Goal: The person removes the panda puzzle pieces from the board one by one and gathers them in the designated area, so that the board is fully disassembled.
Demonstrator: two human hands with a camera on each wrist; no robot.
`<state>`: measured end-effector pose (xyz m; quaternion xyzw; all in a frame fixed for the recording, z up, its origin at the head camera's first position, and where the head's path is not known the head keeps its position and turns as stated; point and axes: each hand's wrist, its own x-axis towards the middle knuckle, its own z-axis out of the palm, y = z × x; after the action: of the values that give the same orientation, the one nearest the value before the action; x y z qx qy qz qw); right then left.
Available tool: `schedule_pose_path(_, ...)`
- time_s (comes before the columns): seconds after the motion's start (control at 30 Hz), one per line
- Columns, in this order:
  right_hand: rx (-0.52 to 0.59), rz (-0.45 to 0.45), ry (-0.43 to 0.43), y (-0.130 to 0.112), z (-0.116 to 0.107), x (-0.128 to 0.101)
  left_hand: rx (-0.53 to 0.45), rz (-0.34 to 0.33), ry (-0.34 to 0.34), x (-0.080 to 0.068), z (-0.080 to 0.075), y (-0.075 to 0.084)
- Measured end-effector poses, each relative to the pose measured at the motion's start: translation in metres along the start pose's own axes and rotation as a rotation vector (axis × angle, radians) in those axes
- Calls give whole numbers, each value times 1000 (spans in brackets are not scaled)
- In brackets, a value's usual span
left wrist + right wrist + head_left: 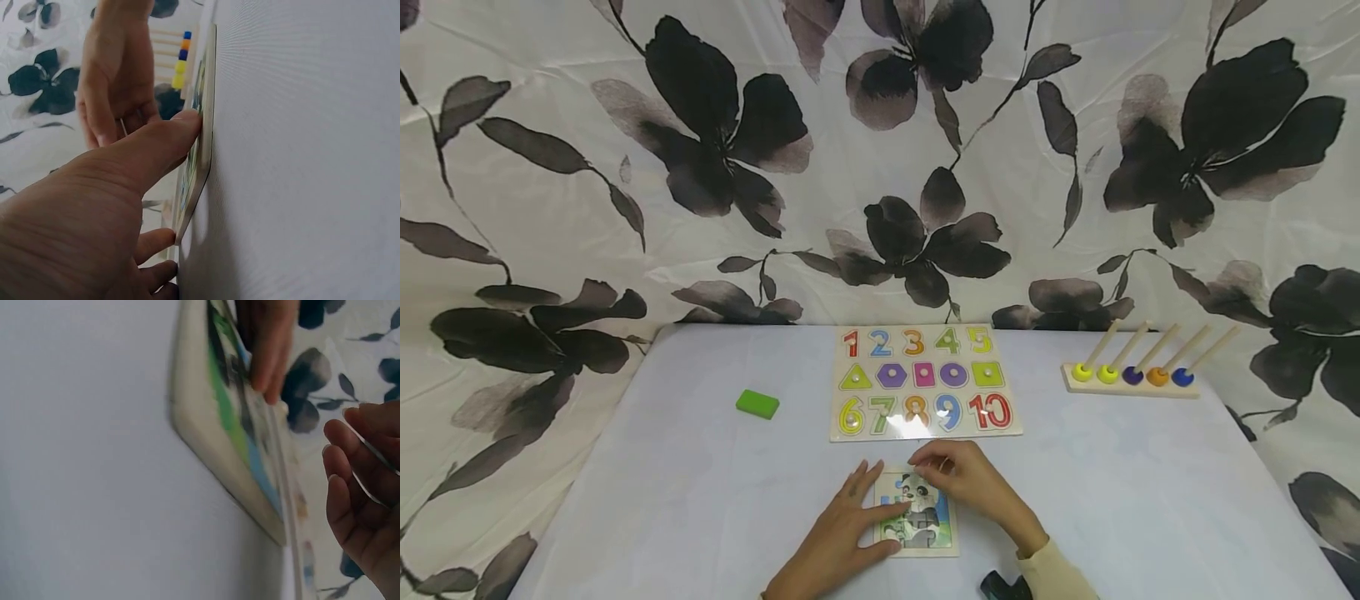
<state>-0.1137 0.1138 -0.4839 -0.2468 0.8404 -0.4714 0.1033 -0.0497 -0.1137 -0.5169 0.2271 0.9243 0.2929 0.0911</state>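
A small square wooden picture puzzle with a panda design (917,521) is laid flat on the white table (700,500), just in front of the large wooden number-and-shape puzzle board (923,381). The left hand (842,537) is pressed on the small puzzle's left side with straight, spread fingers. The right hand (966,483) is held over its far edge with fingers curled; whether a piece is pinched cannot be told. A green rectangular block (757,403) is seen left of the number board, a wooden peg rack with coloured rings (1131,375) right of it.

White table (700,500): panda puzzle (917,521) near front edge, number board (922,382) behind, green block (757,404) left, ring stacker (1131,377) right.
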Motion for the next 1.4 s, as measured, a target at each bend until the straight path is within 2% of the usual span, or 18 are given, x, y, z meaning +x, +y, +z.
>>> schedule_pose_path(0.17, 1, -42, -39, 6, 13, 7, 16, 19, 9, 1, -1, -1)
schedule_pose_path(0.37, -46, -93, -39, 13, 21, 10, 21, 27, -13, 1, -2, -1)
schedule_pose_path(0.6, -100, -102, -42, 16, 25, 11, 31, 46, 3, -1, -1, 0)
schedule_pose_path(1.07, -158, -113, -68, 19, 28, 11, 40, 16, -8, 1, -2, -1)
schedule_pose_path(1.4, -215, -138, -43, 16, 27, 9, 41, 23, 6, 1, 0, -2)
